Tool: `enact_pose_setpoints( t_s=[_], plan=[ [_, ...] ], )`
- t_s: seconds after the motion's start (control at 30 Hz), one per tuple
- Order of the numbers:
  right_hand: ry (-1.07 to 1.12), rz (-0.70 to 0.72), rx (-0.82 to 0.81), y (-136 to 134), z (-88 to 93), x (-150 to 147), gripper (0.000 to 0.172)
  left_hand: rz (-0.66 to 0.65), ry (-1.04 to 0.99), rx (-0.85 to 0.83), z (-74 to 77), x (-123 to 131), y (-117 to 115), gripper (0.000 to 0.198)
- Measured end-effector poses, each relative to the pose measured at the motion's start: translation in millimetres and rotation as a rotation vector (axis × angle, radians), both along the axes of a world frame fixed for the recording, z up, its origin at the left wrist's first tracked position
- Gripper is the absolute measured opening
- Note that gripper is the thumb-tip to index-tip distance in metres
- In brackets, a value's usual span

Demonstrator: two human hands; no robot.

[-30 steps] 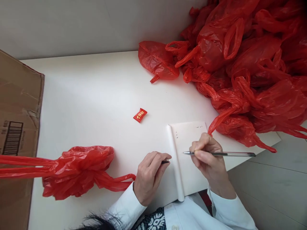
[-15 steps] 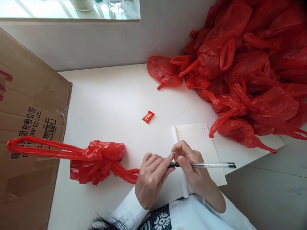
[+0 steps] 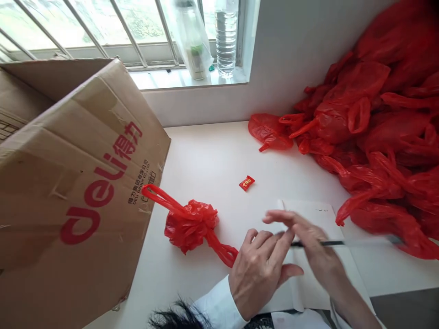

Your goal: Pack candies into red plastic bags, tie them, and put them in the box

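A pen (image 3: 334, 243) with a black front part and a clear, motion-blurred barrel crosses under my right hand (image 3: 318, 251). My right hand seems to hold it; the exact grip is hidden, and its longest fingers reach out to the left. Beside it, my left hand (image 3: 260, 269) lies palm down with its thumb apart; its index fingertip is close to the pen's front end and the right fingers. Below both hands lies an open notebook (image 3: 343, 265) with small marks near its top edge. A tied red plastic bag (image 3: 192, 224) rests left of my left hand, one handle reaching its wrist.
A small red wrapped candy (image 3: 247, 183) lies on the white table (image 3: 212, 160). Many red plastic bags (image 3: 377, 137) are heaped at right. A large cardboard box (image 3: 113, 196) stands at left. On the windowsill are a water bottle (image 3: 226, 41) and a bagged bottle (image 3: 197, 55).
The view has swung up and left, showing more of the box and window. My left thumb has spread away from its fingers; my right fingers have stretched out, and the pen's far end is blurred.
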State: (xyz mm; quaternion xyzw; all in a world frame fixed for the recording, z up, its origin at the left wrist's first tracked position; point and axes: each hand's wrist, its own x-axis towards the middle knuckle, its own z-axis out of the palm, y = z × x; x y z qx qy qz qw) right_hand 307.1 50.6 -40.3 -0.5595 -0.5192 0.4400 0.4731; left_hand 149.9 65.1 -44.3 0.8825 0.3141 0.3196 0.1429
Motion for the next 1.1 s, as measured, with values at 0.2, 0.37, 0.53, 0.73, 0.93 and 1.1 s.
enact_pose_setpoints(
  t_s=[0.2, 0.37, 0.53, 0.73, 0.93, 1.1],
  plan=[
    [-0.818, -0.498, -0.201, 23.4, -30.6, 86.7, 0.045, 0.388, 0.071, 0.237, 4.6, -85.3, -0.8, 0.028],
    [-1.299, -0.303, -0.293, 12.0, -78.4, 121.8, 0.048, 0.543, 0.204, 0.164, -14.1, -130.3, 11.4, 0.036],
    [-1.313, -0.220, 0.128, 19.3, -46.2, 67.3, 0.036, 0.573, 0.157, 0.068, -20.0, -133.5, 15.0, 0.017],
    [-0.753, 0.642, 0.491, 65.2, 8.6, -84.4, 0.031, 0.527, -0.001, -0.065, -10.7, -144.1, 11.0, 0.013],
    [-0.795, 0.698, 0.474, 86.9, 18.6, -125.1, 0.019, 0.557, -0.184, -0.059, 2.1, -160.4, 4.6, 0.013],
    [-0.614, 0.625, 0.323, 87.1, 19.2, -91.9, 0.017, 0.592, -0.275, -0.049, 0.8, -166.4, -4.3, 0.013]
  ],
)
